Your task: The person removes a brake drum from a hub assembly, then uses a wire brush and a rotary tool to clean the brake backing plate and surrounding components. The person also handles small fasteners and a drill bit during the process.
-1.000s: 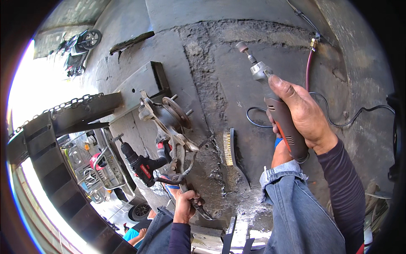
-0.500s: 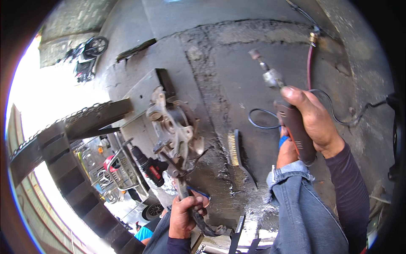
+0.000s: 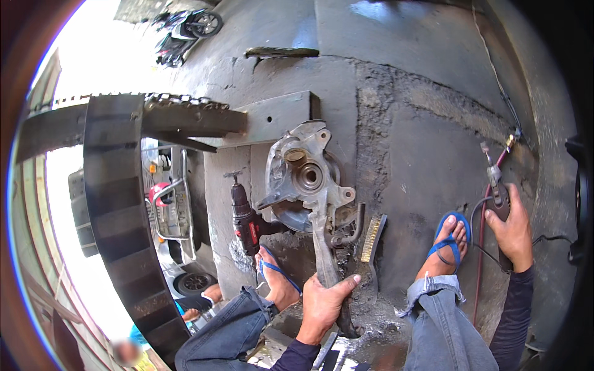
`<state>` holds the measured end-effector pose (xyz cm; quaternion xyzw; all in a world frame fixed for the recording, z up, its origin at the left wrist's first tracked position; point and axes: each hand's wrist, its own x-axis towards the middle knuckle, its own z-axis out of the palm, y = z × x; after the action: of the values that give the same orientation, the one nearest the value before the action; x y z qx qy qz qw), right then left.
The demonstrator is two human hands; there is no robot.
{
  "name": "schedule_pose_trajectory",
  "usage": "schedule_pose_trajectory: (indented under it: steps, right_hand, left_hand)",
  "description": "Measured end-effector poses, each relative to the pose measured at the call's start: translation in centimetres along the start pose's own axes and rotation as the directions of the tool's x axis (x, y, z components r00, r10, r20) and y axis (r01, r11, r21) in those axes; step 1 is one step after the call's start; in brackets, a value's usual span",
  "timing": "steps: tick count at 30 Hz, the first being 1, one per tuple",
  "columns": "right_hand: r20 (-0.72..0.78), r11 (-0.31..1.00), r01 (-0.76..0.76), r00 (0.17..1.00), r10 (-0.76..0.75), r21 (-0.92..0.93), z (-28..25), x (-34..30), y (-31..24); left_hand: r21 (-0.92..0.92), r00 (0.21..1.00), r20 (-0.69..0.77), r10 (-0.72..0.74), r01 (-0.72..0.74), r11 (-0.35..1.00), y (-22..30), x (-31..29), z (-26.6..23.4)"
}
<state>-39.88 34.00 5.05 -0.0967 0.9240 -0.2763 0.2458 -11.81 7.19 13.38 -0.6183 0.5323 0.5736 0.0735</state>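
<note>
A greyish steering knuckle (image 3: 337, 195) with a round bore and a long curved arm stands in front of me, near the end of a steel beam. My left hand (image 3: 323, 307) is wrapped round the lower part of that arm, thumb pointing right. Off to the right, my right hand (image 3: 515, 234) grips a corded rotary grinder (image 3: 499, 203), its narrow bit pointing up and away from the knuckle. A wire brush (image 3: 372, 240) lies on the ground right of the knuckle. To the left of it is a black and red cordless drill (image 3: 246, 224).
The steel beam (image 3: 281, 115) with a chain (image 3: 185, 99) runs in from the left. A dark red hose (image 3: 481, 266) and a cable trail near my right foot. A motorcycle (image 3: 189, 34) is parked far left; another person (image 3: 190, 314) is at lower left.
The knuckle has turned and now shows its bore more face-on. My right hand has carried the grinder right and lower, away from the knuckle. My view has shifted; the left hand keeps its hold.
</note>
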Motion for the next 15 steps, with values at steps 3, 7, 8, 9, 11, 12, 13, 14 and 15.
schedule_pose_trajectory:
  steps: [3,7,8,9,11,12,13,14,15]
  right_hand:
    - [-0.088,0.965,0.03,0.995,-0.054,-0.261,1.9,1.4,2.4]
    - [-0.082,0.964,0.077,0.992,-0.101,-0.256,4.2,2.4,5.4]
    - [-0.09,0.958,0.107,0.987,-0.135,-0.265,4.6,2.5,5.9]
    - [-0.12,0.951,0.149,0.975,-0.187,-0.271,4.9,2.6,6.4]
    - [-0.136,0.947,0.097,0.98,-0.144,-0.306,5.2,2.7,6.8]
    - [-0.161,0.935,0.089,0.975,-0.153,-0.344,5.1,2.7,6.6]
    - [-0.189,0.921,0.079,0.969,-0.161,-0.382,4.9,2.7,6.1]
    - [-0.178,0.899,0.023,0.978,-0.112,-0.437,4.4,2.7,5.4]
    - [-0.232,0.904,0.08,0.954,-0.192,-0.42,3.8,2.6,4.4]
  left_hand:
    - [-0.307,0.991,0.127,0.033,0.007,0.952,-2.0,0.9,-0.3]
    - [-0.732,0.885,0.451,0.119,0.29,0.617,-3.8,2.5,-0.3]
    - [-0.772,0.793,0.551,0.261,0.366,0.519,-3.8,2.9,-0.1]
    - [-0.746,0.782,0.582,0.222,0.405,0.529,-3.8,2.9,0.0]
    - [-0.704,0.741,0.647,0.178,0.491,0.514,-3.4,2.6,0.4]
    - [-0.705,0.759,0.632,0.16,0.476,0.526,-3.0,2.5,0.8]
    - [-0.708,0.78,0.61,0.143,0.454,0.541,-2.6,2.3,1.1]
    - [-0.719,0.799,0.586,0.134,0.437,0.541,-2.3,1.9,1.3]
    - [-0.731,0.819,0.56,0.125,0.417,0.541,-1.9,1.6,1.6]
